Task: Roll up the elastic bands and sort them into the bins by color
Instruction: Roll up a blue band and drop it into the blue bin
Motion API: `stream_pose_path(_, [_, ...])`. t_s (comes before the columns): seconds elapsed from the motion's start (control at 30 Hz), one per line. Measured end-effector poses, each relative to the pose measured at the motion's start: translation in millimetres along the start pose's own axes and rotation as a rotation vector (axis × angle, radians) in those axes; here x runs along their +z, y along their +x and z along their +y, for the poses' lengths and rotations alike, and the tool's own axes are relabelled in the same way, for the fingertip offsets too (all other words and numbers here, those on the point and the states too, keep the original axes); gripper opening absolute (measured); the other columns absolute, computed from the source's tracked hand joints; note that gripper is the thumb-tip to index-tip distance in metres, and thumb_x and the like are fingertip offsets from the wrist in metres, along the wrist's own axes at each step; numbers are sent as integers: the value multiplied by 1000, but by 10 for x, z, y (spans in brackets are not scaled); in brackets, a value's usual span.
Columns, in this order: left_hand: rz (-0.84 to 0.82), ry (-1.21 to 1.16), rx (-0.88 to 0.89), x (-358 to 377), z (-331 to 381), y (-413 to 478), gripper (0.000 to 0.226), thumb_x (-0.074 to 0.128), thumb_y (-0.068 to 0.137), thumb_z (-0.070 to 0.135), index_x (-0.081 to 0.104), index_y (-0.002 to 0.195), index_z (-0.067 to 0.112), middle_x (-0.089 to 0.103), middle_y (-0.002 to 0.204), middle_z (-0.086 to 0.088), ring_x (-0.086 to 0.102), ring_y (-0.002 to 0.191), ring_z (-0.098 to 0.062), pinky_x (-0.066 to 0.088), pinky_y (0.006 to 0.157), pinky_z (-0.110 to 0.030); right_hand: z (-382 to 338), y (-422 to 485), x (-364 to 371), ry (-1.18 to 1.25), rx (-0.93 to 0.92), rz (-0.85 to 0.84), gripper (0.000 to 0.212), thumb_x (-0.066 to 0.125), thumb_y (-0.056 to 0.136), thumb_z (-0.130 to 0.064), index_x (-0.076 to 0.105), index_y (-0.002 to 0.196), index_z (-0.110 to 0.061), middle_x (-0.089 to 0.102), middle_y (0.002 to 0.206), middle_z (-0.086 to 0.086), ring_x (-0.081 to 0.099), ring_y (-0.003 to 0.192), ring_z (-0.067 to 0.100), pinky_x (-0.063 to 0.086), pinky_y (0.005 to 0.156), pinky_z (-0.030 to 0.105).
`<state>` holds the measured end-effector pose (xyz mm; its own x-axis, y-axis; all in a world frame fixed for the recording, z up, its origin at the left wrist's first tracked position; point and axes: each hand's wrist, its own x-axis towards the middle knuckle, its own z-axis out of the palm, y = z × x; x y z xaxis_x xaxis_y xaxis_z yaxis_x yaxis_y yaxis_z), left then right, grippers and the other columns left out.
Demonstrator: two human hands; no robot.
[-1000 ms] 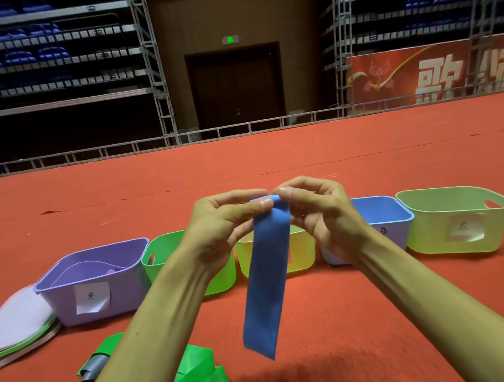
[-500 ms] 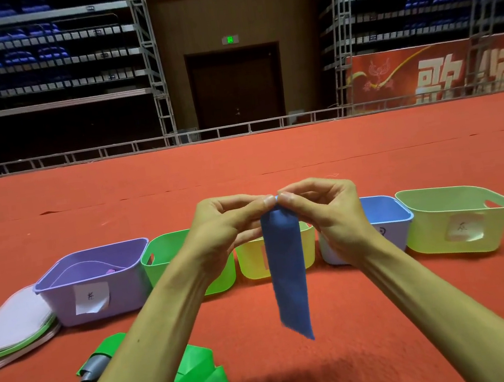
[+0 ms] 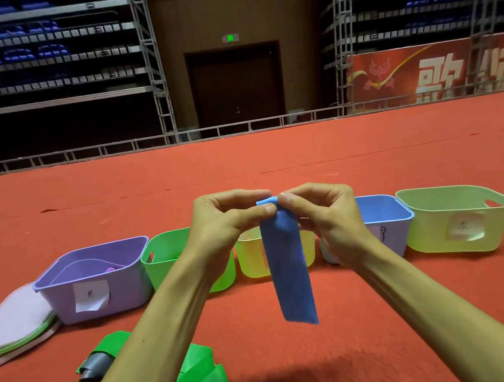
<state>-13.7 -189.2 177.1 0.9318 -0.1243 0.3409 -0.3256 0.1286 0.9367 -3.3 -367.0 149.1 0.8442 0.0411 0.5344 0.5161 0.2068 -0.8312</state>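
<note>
Item: blue band [image 3: 288, 269], top edge pinched by your left hand [image 3: 226, 226] and right hand [image 3: 328, 217]. Roll tightly, keeping edges square

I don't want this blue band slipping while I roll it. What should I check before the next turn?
1. The left hand pinches the blue band at its top edge: ok.
2. The right hand pinches the same edge: ok.
3. Tail hangs straight, untwisted: ok.
4. Roll tightness: cannot tell, fingers hide it.
5. The blue bin stands upright behind the right hand: ok.
6. Room inside it: cannot tell.
</note>
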Motion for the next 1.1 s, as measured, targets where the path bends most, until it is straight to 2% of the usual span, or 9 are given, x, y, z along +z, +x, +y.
stream_pose_path(0.2, [-92,-60,-67,-11,17,-19,35,80,77,10,75,111,4,78,108,-13,74,104,-19,59,88,-28,6,16,-39,-22,-95,-22,12,72,88,-1,78,99,-1,79,97,18,74,89,24,60,82,35])
stream_pose_path(0.3, [-91,-71,-88,-12,11,-3,32,77,76,19,77,101,-1,78,101,-15,76,90,-18,60,77,-26,29,4,-52,-12,-111,-24,18,74,85,-1,75,102,6,79,97,18,74,89,25,60,82,34])
stream_pose_path(0.47, [-51,-32,-48,-28,-36,1,29,79,74,9,75,98,-6,77,99,-21,75,91,-22,58,77,-24,47,-29,-76,-45,-102,-61,16,77,83,4,79,97,-5,79,87,15,73,79,22,59,72,33])
stream_pose_path(0.6, [-22,-30,-6,-30,-55,-19,24,80,71,6,77,94,0,78,92,-17,76,87,-22,58,76,-23,18,-26,-52,-44,-46,-48,14,74,84,-18,79,90,-7,74,85,21,64,72,24,56,60,29])
stream_pose_path(0.67, [-17,-46,6,-27,-59,-24,29,81,64,11,77,92,3,78,90,-17,76,86,-22,59,76,-25,14,-16,-37,-62,-48,-28,13,76,88,-17,78,86,-4,72,80,20,60,67,22,53,56,27])
stream_pose_path(0.77, [-16,-44,10,-31,-78,-30,28,82,65,10,78,92,6,78,93,-20,74,88,-24,60,84,-30,18,-19,-33,-95,-86,-22,7,74,90,-5,77,88,1,77,80,17,67,70,20,56,59,28])
stream_pose_path(0.9, [-25,-75,-25,-15,-77,-48,30,78,77,-1,75,106,3,76,103,-22,73,96,-21,59,80,-26,-10,-32,-60,-88,-131,-10,4,76,85,-4,78,89,-4,79,81,8,72,74,15,57,67,26])
stream_pose_path(0.97, [-51,-67,-58,0,-67,-62,36,80,78,9,73,112,1,75,108,-22,73,101,-21,59,78,-26,-24,-34,-68,-84,-153,-3,9,78,81,-7,78,90,-4,79,80,4,73,75,12,56,69,23])
stream_pose_path(1.1, [-84,-82,-119,24,-69,-91,39,77,75,29,77,101,0,78,100,-14,76,90,-20,59,76,-27,-10,-42,-80,-94,-167,-4,10,78,83,2,78,91,-4,80,83,6,75,78,14,58,73,23])
